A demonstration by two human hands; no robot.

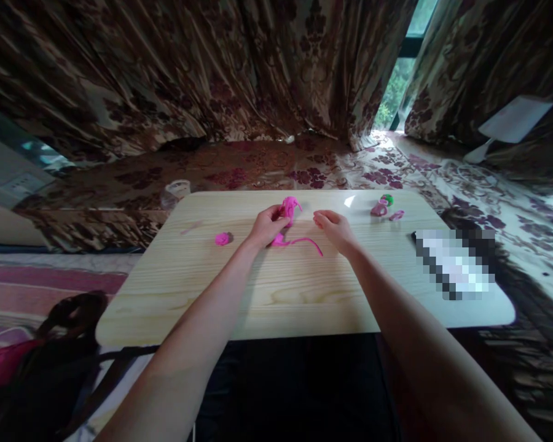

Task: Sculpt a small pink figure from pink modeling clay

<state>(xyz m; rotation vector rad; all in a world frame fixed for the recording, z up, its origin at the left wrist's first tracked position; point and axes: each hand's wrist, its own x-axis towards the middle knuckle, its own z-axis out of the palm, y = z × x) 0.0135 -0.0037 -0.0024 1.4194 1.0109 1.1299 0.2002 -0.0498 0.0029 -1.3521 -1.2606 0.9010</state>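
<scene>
Pink piece (290, 205), over bench (299, 282): in left hand (270, 226), grip closed round it. Right hand (335, 230): fingers bunched, contents unclear. Possible mishap: strand (306, 239) snagged by lowered wrist.

Bare and converging, the left forearm (207, 316) and right forearm (396, 301) are slanting inward from the near side. The left hand (270, 226) is pinching, angling rightward; the right hand (335, 230), apart from it, is pointing left, its fingers (321, 218) curling inward.
</scene>
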